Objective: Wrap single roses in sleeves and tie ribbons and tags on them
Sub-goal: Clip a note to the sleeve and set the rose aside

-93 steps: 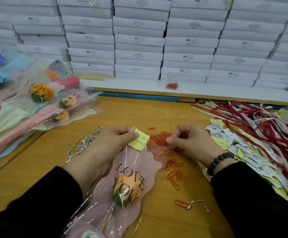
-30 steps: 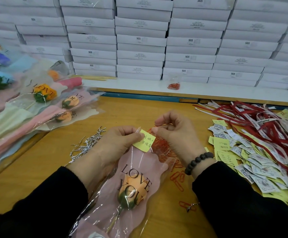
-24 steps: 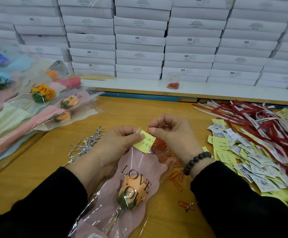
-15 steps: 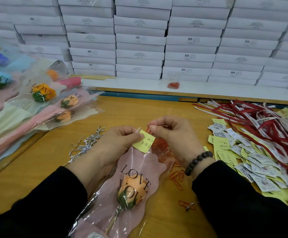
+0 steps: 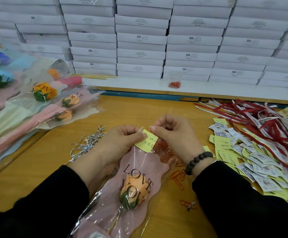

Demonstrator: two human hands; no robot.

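An orange rose [image 5: 133, 191] lies in a pink and clear "LOVE YOU" sleeve [image 5: 146, 169] on the wooden table [image 5: 37, 162]. My left hand [image 5: 122, 141] pinches a yellow handwritten tag [image 5: 147, 140] against the sleeve's top edge. My right hand [image 5: 172, 133] has its fingers curled and pinches something small at the tag's upper corner; what it holds is too small to tell. Red paper clips [image 5: 177, 177] lie under and beside my right wrist.
Wrapped roses [image 5: 43, 102] are piled at the left. Silver twist ties [image 5: 88, 143] lie left of my hands. Yellow and printed tags [image 5: 246, 162] and red ribbons [image 5: 263, 121] cover the right. White boxes [image 5: 139, 38] are stacked along the back, with a bag of clips [image 5: 174, 83] on the shelf.
My right hand came up from the paper clips to the tag's top corner and has stayed there. My left hand kept its hold on the tag and sleeve.
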